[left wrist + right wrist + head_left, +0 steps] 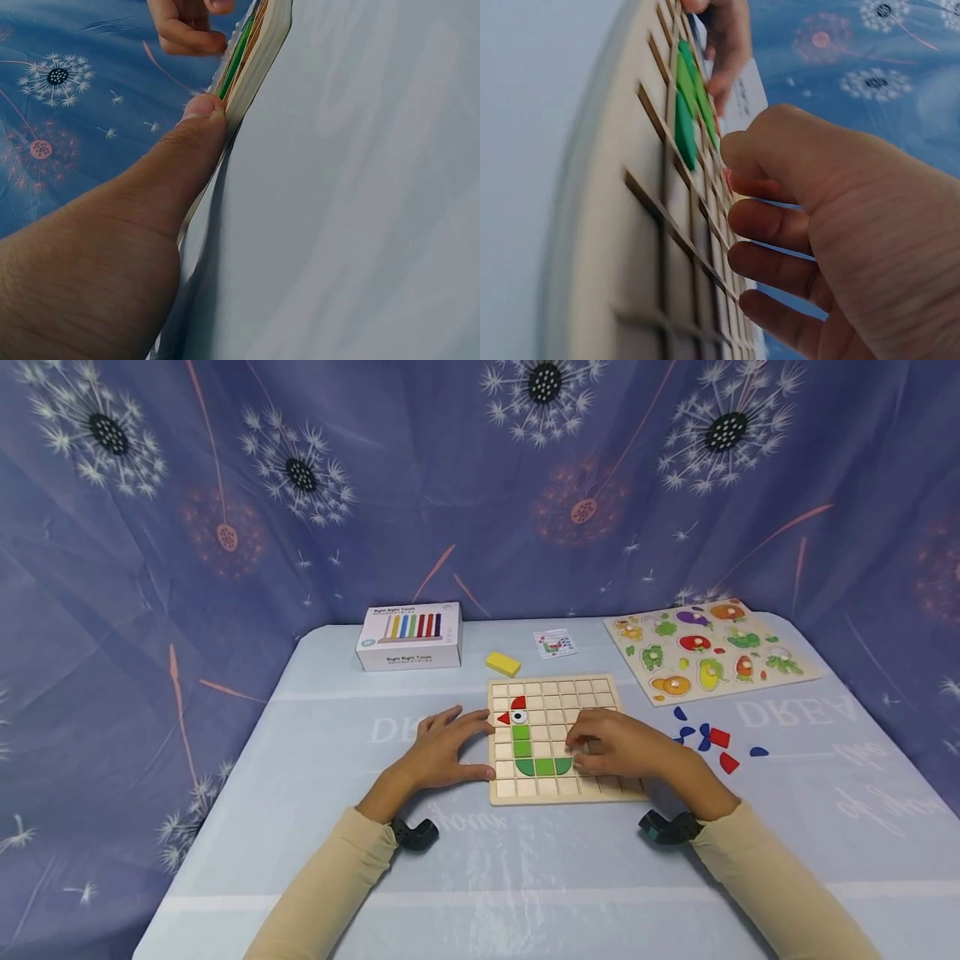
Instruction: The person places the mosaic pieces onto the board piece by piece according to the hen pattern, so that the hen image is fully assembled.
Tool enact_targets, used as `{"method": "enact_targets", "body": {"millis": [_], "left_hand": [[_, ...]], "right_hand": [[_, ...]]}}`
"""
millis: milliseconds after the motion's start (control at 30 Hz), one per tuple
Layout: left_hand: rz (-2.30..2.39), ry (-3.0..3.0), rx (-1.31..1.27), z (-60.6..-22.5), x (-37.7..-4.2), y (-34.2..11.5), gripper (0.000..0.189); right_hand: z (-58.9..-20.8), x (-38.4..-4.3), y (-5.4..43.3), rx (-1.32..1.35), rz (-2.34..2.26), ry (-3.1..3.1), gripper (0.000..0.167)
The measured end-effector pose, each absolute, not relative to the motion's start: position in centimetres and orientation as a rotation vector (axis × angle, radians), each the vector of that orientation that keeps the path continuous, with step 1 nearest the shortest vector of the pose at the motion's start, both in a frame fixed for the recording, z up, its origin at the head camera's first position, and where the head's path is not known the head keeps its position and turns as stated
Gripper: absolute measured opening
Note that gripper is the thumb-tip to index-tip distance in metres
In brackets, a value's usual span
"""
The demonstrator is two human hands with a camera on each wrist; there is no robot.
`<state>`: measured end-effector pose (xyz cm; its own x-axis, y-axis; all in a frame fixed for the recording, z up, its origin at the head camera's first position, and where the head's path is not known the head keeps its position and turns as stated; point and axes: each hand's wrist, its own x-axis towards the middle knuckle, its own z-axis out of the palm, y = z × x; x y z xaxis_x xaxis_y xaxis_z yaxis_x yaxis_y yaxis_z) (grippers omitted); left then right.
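On a wooden grid board point(558, 789) sits a bird-like figure of flat pieces. Its parts are a red quarter-round piece point(518, 702), a red triangle point(503, 718), an eye piece point(519, 717), green squares point(521, 749) and dark green rounded pieces point(562, 766). My left hand point(438, 752) is spread at the board's left side, its thumb point(202, 112) touching the edge. My right hand point(618, 743) is over the board with loosely bent fingers point(769, 217), beside the rightmost green piece; no piece shows in its fingers.
Loose blue pieces point(759, 752) and red pieces point(720, 737) lie right of the board. Behind it are a yellow block point(503, 664), a small picture card point(555, 643) and a white box point(409, 637). A vegetable puzzle board point(708, 652) lies at the back right.
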<state>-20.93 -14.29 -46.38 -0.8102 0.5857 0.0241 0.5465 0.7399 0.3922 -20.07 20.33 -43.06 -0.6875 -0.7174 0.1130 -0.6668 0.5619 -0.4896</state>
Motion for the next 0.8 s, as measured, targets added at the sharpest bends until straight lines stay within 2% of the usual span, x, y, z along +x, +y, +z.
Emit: {"method": "enact_targets", "body": {"millis": [267, 567, 800], "left_hand": [[0.598, 2.84, 0.918, -46.4, -20.7, -14.3, 0.074], [0.602, 2.841, 0.926, -46.6, -20.5, -14.3, 0.073], [0.62, 2.84, 0.936, -46.5, -20.5, -14.3, 0.073]], "right_hand": [[-42.0, -19.7, 26.5, -1.097, -0.835, 2.849, 0.02], [-42.1, -17.4, 34.1, -0.624, -0.733, 2.987, 0.034], [-43.0, -15.1, 37.4, -0.528, -0.702, 3.074, 0.035]]}}
